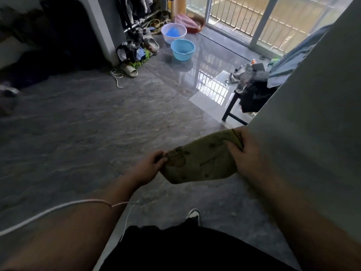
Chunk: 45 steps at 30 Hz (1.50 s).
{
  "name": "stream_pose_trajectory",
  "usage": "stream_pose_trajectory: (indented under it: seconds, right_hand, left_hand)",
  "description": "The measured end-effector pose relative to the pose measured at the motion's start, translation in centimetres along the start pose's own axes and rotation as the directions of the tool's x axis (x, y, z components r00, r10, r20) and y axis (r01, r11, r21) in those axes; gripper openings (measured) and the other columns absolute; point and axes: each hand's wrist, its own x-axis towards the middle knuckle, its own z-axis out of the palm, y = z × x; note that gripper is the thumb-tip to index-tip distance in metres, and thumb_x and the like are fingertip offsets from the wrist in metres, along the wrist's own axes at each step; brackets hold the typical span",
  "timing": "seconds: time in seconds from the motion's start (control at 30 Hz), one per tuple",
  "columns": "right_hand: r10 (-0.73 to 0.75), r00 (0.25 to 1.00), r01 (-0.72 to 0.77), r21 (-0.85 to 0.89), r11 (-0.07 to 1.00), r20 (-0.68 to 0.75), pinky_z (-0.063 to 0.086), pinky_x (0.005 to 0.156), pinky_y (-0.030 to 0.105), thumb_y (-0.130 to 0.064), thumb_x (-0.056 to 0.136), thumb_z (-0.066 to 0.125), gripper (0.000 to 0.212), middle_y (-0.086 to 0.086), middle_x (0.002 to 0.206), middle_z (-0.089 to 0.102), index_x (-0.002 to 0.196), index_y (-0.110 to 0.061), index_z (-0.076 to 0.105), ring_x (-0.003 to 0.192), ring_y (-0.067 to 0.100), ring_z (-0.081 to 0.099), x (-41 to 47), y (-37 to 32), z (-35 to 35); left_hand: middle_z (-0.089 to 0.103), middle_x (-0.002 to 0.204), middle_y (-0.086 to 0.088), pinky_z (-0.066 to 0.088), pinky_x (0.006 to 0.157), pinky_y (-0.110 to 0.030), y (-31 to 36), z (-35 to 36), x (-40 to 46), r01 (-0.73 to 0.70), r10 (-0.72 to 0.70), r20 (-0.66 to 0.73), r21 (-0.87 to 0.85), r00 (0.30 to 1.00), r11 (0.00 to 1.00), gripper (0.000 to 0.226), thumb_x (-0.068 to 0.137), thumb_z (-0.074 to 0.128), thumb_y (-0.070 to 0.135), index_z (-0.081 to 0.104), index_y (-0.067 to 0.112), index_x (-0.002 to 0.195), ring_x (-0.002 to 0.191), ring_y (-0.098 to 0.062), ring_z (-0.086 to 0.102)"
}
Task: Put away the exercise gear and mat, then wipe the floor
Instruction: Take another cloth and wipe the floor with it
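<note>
A stained olive-green cloth (203, 163) hangs stretched between my two hands above the grey marble floor (88, 130). My left hand (150, 167) pinches the cloth's left end. My right hand (248, 153) grips its right end, with the fingers curled round the edge. The cloth sags slightly in the middle. No exercise gear or mat shows clearly in this view.
A blue basin (183, 49) and a white basin (173, 33) stand on the floor at the back. Shoes and slippers (136, 53) pile by the grey pillar. A small black table (244, 94) with clutter is at right. A white cord (117, 77) lies on the floor.
</note>
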Motion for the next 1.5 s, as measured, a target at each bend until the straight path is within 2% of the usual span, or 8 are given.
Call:
stream_pose_trajectory:
  seconds: [0.3,0.4,0.53,0.77,1.03,1.2,1.37,1.5]
  right_hand:
    - [0.335,0.937,-0.331,-0.047,0.942,0.104,0.052,0.077,0.037,-0.012,0.096,0.055,0.015,0.001,0.095,0.064,0.096,-0.027,0.057,0.091,0.019,0.062,14.6,11.7,2.0]
    - [0.428,0.901,-0.427,-0.034,0.904,0.074,0.048,0.068,0.031,-0.014,0.098,0.05,0.009,0.001,0.094,0.062,0.101,-0.021,0.056,0.088,0.015,0.059,19.3,14.2,3.6]
    - [0.549,0.836,-0.549,0.026,0.836,0.015,0.039,0.062,0.022,-0.013,0.1,0.047,0.013,-0.004,0.093,0.059,0.1,-0.023,0.054,0.084,0.005,0.054,25.9,18.0,6.1]
    - [0.66,0.748,-0.661,0.011,0.75,-0.065,0.037,0.066,0.028,-0.016,0.1,0.047,0.005,0.002,0.09,0.057,0.103,-0.015,0.052,0.078,0.012,0.052,37.5,33.6,14.6]
    - [0.653,0.757,-0.65,-0.1,0.753,0.001,0.032,0.073,0.029,-0.02,0.1,0.048,0.004,0.002,0.094,0.056,0.103,-0.017,0.049,0.088,0.022,0.051,47.9,64.7,29.6]
    - [0.634,0.76,-0.597,-0.229,0.769,0.146,0.036,0.075,0.029,-0.02,0.097,0.054,0.005,0.008,0.101,0.062,0.099,-0.015,0.052,0.096,0.026,0.057,52.5,80.5,37.6]
    - [0.598,0.782,-0.479,-0.446,0.756,0.175,0.04,0.074,0.033,-0.025,0.093,0.06,0.017,0.009,0.098,0.06,0.103,-0.014,0.053,0.097,0.032,0.058,54.9,88.0,41.0]
    - [0.427,0.896,-0.309,-0.518,0.798,0.123,0.042,0.097,0.042,-0.019,0.086,0.06,0.035,0.011,0.115,0.05,0.119,-0.013,0.05,0.112,0.029,0.047,54.8,88.6,40.8]
  left_hand:
    - [0.065,0.084,-0.004,0.05,0.075,-0.024,-1.9,-3.8,15.8,0.066,-0.066,0.009,-0.005,0.998,0.998,0.014,0.092,0.063,0.005,0.064,0.018,0.086,0.077,-0.011,0.06]
    - [0.065,0.09,-0.001,0.041,0.068,-0.003,-3.0,-4.2,22.1,0.068,-0.07,0.055,0.028,0.996,0.997,0.014,0.091,0.062,0.001,0.067,0.011,0.1,0.077,-0.005,0.059]
    - [0.068,0.091,0.002,0.04,0.07,-0.008,-5.3,-4.3,31.3,0.089,-0.097,0.149,0.057,0.984,0.994,0.016,0.09,0.065,0.005,0.071,0.014,0.102,0.082,-0.006,0.059]
    - [0.067,0.088,-0.001,0.04,0.069,-0.021,-14.6,1.8,49.3,0.136,-0.155,0.192,0.107,0.969,0.985,0.012,0.093,0.064,0.012,0.07,0.014,0.102,0.08,-0.011,0.057]
    - [0.062,0.085,0.004,0.043,0.065,-0.027,-37.3,18.5,69.0,0.186,-0.209,0.162,0.149,0.964,0.971,0.01,0.095,0.06,0.014,0.065,0.021,0.099,0.071,-0.008,0.054]
    - [0.063,0.097,-0.002,0.044,0.072,-0.028,-50.6,27.3,76.7,0.247,-0.279,0.145,0.203,0.949,0.948,0.013,0.096,0.06,0.016,0.066,0.015,0.107,0.089,-0.019,0.058]
    - [0.064,0.11,-0.01,0.037,0.076,-0.027,-56.9,31.4,81.2,0.243,-0.29,0.067,0.388,0.955,0.889,0.021,0.094,0.062,0.024,0.061,0.015,0.113,0.101,-0.028,0.059]
    - [0.051,0.119,-0.009,0.044,0.081,-0.041,-57.0,32.4,80.9,0.147,-0.121,-0.084,0.625,0.989,0.767,0.031,0.091,0.059,0.031,0.052,0.017,0.118,0.107,-0.03,0.05]
